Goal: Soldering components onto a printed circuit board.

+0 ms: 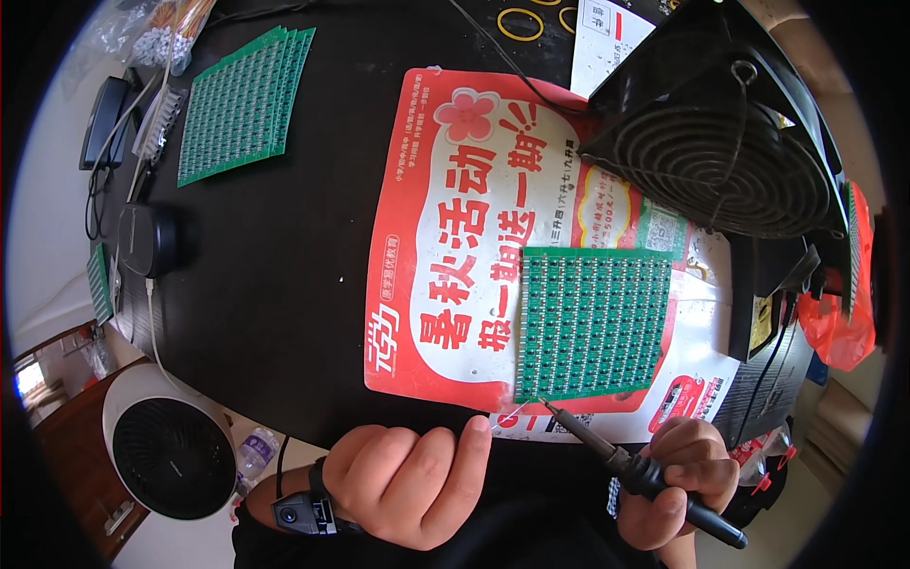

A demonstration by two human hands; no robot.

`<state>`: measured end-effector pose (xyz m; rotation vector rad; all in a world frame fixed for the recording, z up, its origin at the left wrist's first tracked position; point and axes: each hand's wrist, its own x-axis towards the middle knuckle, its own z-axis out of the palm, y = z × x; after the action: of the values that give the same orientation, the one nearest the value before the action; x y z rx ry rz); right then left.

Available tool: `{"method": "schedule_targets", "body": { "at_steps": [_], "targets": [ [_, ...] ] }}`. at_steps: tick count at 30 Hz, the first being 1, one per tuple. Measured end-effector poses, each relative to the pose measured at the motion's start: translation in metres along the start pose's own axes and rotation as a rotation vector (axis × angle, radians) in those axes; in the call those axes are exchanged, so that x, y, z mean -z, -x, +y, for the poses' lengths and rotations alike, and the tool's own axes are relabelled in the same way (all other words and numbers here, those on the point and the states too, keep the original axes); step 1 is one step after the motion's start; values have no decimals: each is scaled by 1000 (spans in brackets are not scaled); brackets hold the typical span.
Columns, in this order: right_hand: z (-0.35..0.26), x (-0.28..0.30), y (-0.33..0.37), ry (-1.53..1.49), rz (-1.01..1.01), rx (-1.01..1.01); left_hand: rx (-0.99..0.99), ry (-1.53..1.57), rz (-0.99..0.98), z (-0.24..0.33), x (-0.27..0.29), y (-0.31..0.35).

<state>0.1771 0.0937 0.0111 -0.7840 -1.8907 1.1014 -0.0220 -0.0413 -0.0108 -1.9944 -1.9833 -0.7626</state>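
A green circuit board panel (592, 322), dotted with rows of small dark components, lies on a red and white printed sheet (393, 237). Below its lower edge, my left hand (412, 484) is closed, fingers curled, its index fingertip pointing at the panel. A thin, pale strand of what looks like solder wire (517, 411) runs from that fingertip to the panel's lower left corner. My right hand (687, 474) grips a black-handled soldering iron (590, 434). The iron's tip meets the lower edge of the panel close to the strand's end.
A black fan with a round grille (725, 171) stands at the right, beyond the panel. Stacked green panels (242, 104) lie at the far left, near a black adapter (106, 121) and cables. A white fan (171, 446) sits below the table's left edge. Yellow rings (519, 25) lie at the back.
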Motion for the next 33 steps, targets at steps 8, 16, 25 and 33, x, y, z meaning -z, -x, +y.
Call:
{"method": "schedule_targets", "body": {
  "at_steps": [8,16,25,33],
  "targets": [
    [-1,-1,-4,30,-66,-24,26,-13,-27,1,2,-2],
    [3,-2,1,-69,42,-5,39,-27,-42,1,4,-2],
    [0,0,-1,-24,-13,-32,48,-18,-51,1,4,-3],
    [0,-1,-6,5,-60,-23,26,-19,-56,-1,2,-7]
  ]
}}
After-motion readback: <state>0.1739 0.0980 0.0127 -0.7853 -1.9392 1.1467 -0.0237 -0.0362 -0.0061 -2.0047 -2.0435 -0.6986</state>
